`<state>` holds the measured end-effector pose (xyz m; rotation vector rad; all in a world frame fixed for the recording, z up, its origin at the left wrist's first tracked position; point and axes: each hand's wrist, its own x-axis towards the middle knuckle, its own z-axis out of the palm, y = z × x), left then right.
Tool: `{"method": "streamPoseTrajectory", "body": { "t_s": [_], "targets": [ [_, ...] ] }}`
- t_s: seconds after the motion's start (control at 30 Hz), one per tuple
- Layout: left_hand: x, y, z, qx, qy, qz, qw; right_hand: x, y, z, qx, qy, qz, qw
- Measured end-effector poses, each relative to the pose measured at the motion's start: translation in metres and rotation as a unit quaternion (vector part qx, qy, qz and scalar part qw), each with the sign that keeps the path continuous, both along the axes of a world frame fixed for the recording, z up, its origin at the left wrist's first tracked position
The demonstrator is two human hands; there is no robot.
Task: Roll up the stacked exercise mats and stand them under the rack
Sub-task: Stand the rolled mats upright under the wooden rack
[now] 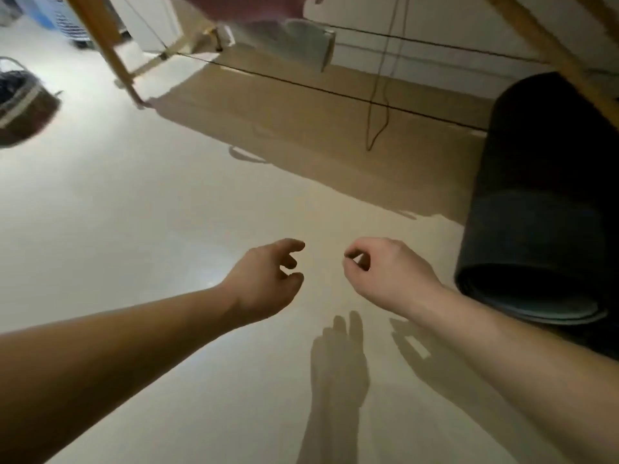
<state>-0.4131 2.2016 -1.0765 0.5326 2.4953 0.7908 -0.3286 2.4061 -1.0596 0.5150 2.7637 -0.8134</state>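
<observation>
1. The left hand [268,279] and right hand [388,276] hover over the pale floor [134,212]. Both sets of fingers [293,245] are loosely curled, slightly apart, and hold nothing.
2. A dark rolled mat [536,212] stands on end just right of the right fingers, untouched, beneath a leg of the wooden rack [566,58].
3. Judgement: this roll is already placed. The brown patch beyond the fingers may be a flat mat or a shadow; blur prevents a finding.
4. The next move calls for both hands to take any remaining mat's edge, roll it tight, and stand it beside the first.
</observation>
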Motion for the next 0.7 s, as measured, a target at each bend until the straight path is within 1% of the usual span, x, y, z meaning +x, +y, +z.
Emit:
{"method": "streamPoseTrajectory", "body": {
  "t_s": [0.07,0.17,0.3,0.47,0.6,0.7],
  "targets": [
    [0.004,-0.066,0.001,0.004,-0.012,0.084,0.996,-0.024,-0.048,0.004,0.013,-0.031,0.081,0.996],
    [0.018,-0.149,0.003,0.022,-0.024,0.211,0.977,-0.061,-0.119,0.014,0.026,-0.053,0.182,0.982],
    [0.047,-0.234,0.009,0.045,-0.035,0.318,0.947,-0.104,-0.226,0.028,0.006,-0.058,0.294,0.954],
    [0.074,-0.329,0.015,0.065,-0.04,0.434,0.898,-0.115,-0.377,0.028,-0.08,-0.049,0.356,0.93],
    [0.087,-0.399,0.026,0.066,-0.018,0.507,0.859,-0.101,-0.474,0.022,-0.115,-0.076,0.417,0.898],
    [0.105,-0.453,0.035,0.069,-0.016,0.552,0.831,-0.089,-0.54,0.02,-0.15,-0.101,0.436,0.882]
  ]
}}
